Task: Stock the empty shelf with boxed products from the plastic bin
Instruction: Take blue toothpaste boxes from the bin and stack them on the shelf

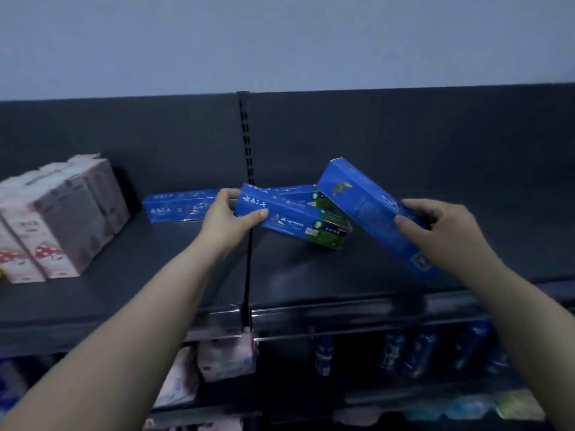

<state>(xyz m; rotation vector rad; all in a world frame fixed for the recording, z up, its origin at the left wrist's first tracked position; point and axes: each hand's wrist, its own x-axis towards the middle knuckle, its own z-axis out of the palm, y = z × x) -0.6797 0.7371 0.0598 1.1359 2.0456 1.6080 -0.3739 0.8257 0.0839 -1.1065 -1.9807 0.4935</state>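
The left hand (pixel 228 217) grips the front blue box (pixel 292 220), the right hand (pixel 441 231) a tilted blue box (pixel 373 209), pink packs (pixel 59 225) crowding the shelf (pixel 155 275) at its left end, bare room rightward

Left grip (pixel 225 220) and right grip (pixel 441 236), both outstretched, tightly clasped

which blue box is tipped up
The blue box in the right hand, tilted steeply, far end up. The other boxes lie low on the shelf, one in the left hand.
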